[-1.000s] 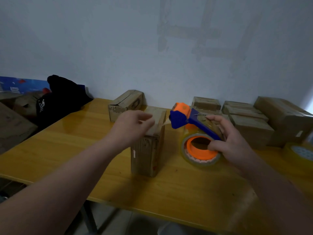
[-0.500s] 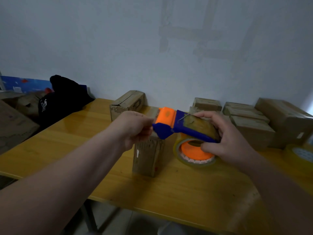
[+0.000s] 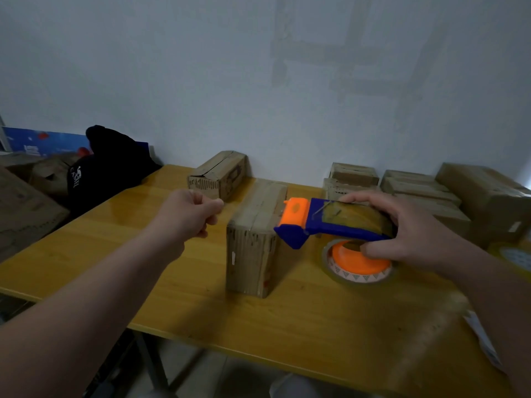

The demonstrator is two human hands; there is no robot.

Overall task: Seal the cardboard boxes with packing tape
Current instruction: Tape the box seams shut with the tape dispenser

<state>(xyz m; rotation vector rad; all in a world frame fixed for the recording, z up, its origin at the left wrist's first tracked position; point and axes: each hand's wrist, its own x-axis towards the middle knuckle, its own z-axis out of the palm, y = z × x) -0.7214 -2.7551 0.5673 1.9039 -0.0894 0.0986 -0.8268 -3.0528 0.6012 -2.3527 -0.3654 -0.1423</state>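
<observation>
A small cardboard box [image 3: 253, 242] stands in the middle of the yellow table [image 3: 301, 320]. My right hand [image 3: 411, 234] grips a blue and orange tape dispenser [image 3: 319, 222] just right of the box, its orange nose over the box's top right edge. The dispenser's clear tape roll with an orange core [image 3: 359, 261] hangs under my palm, near the table. My left hand [image 3: 192, 214] is left of the box at top height, fingers pinched together on the end of the clear tape. The strip itself barely shows.
Another small box [image 3: 219, 176] lies behind against the wall. Several sealed boxes [image 3: 422, 188] and a larger carton [image 3: 488, 196] are stacked at the back right. A spare tape roll [image 3: 514, 254] sits at the right edge. A black bag [image 3: 109, 168] and cartons [image 3: 23, 205] are at left.
My left hand met the dispenser's nose, pinched there, then drew away to the left. The dispenser tipped flatter and now sits to the right again.
</observation>
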